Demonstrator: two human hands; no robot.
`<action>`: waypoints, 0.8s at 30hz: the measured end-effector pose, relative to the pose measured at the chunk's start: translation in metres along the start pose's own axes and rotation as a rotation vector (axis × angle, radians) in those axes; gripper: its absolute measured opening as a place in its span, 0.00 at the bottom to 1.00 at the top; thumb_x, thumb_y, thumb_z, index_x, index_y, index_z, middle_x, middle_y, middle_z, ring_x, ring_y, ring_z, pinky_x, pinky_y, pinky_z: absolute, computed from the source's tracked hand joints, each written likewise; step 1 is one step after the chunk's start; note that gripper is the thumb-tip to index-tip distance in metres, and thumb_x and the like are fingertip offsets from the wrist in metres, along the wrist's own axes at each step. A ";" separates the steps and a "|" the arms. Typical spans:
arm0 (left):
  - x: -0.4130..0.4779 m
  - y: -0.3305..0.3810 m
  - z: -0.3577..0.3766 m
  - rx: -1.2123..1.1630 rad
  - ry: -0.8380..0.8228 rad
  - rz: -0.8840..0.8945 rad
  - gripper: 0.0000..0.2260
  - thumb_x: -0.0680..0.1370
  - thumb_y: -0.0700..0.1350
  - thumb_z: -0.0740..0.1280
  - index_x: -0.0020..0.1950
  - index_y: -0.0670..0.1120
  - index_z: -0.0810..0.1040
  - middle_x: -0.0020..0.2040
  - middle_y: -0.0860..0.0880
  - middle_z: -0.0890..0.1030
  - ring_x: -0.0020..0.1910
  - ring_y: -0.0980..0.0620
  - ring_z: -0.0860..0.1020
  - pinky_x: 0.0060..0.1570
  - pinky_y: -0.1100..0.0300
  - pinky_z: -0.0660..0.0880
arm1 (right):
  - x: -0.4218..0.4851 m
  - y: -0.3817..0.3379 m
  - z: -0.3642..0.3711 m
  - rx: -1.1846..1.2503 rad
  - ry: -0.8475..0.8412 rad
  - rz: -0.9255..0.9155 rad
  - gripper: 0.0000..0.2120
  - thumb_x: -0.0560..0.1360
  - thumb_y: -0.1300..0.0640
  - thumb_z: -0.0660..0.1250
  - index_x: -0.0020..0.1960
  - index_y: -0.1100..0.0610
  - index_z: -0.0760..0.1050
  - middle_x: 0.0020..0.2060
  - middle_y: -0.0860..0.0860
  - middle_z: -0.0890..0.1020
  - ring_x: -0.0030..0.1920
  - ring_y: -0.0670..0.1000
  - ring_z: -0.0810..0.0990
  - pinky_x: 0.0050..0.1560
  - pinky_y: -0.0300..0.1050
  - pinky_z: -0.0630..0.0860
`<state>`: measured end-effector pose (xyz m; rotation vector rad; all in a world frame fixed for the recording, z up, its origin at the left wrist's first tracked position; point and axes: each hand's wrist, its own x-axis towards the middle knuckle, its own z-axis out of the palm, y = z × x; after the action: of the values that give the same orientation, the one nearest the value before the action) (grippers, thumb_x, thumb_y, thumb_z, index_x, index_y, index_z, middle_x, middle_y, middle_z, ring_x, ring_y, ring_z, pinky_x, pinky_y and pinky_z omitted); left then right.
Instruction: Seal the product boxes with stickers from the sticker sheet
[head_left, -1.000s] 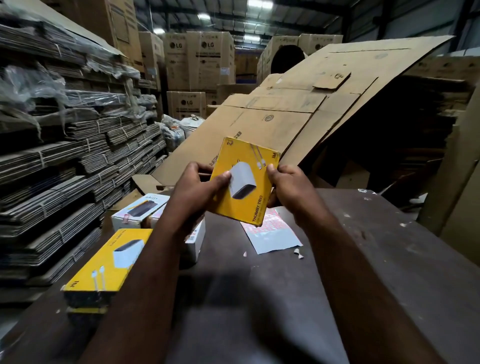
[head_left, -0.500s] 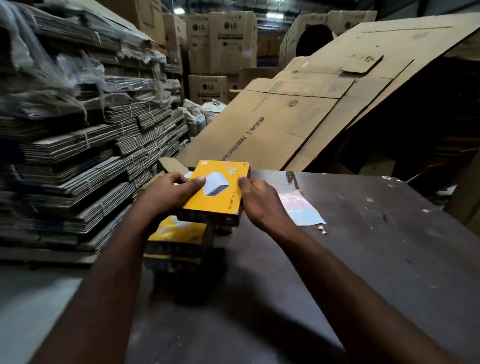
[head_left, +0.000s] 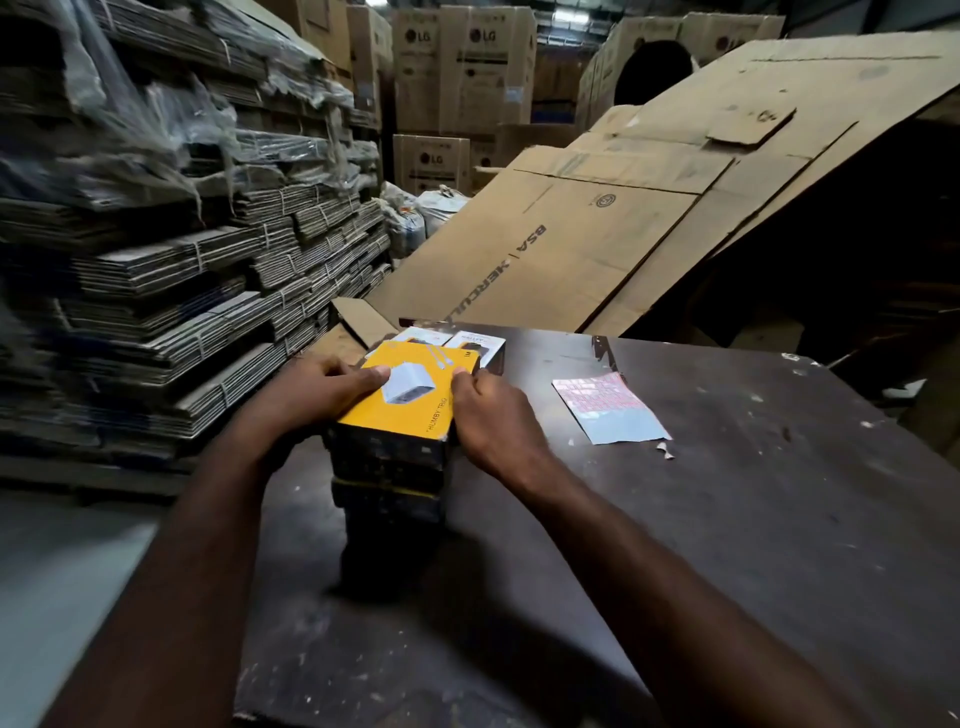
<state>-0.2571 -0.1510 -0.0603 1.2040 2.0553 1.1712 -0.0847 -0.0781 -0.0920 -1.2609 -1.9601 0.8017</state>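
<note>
Holding yellow box (head_left: 410, 397) atop stack (head_left: 387, 478): left grip (head_left: 317, 389) and right grip (head_left: 493, 410) curled round opposite edges

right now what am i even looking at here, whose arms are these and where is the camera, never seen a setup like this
No machine here: these are a person's two bare arms, filmed by a wide-angle camera worn on the head, looking forward and down, so the arms enter from the bottom. The left hand and right hand each grip a side of a yellow box, thumbs on top, at the top of a stack of similar boxes on a dark table. Two white boxes lie just behind. The sticker sheet lies flat on the table to the right, untouched.
</note>
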 end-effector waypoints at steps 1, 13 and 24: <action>0.000 -0.002 0.001 -0.005 -0.006 -0.007 0.21 0.77 0.56 0.70 0.53 0.38 0.78 0.39 0.48 0.79 0.34 0.53 0.76 0.31 0.61 0.69 | 0.000 0.000 0.002 -0.023 0.014 0.003 0.24 0.82 0.44 0.49 0.57 0.61 0.75 0.57 0.64 0.80 0.56 0.64 0.77 0.58 0.56 0.74; 0.005 -0.015 0.003 -0.018 0.048 -0.049 0.19 0.76 0.58 0.71 0.49 0.42 0.78 0.45 0.46 0.81 0.39 0.51 0.78 0.32 0.61 0.70 | 0.008 0.003 0.014 -0.065 0.048 0.022 0.22 0.78 0.45 0.52 0.50 0.58 0.78 0.51 0.60 0.82 0.53 0.62 0.78 0.51 0.51 0.74; 0.009 -0.013 0.005 -0.004 0.080 -0.070 0.18 0.75 0.57 0.71 0.49 0.41 0.79 0.49 0.43 0.81 0.49 0.45 0.80 0.48 0.55 0.75 | 0.003 -0.005 0.012 -0.088 0.084 0.056 0.19 0.80 0.48 0.53 0.49 0.58 0.80 0.51 0.59 0.82 0.53 0.61 0.78 0.47 0.48 0.72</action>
<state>-0.2637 -0.1441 -0.0739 1.0910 2.1342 1.2081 -0.0976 -0.0783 -0.0943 -1.3845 -1.9182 0.6841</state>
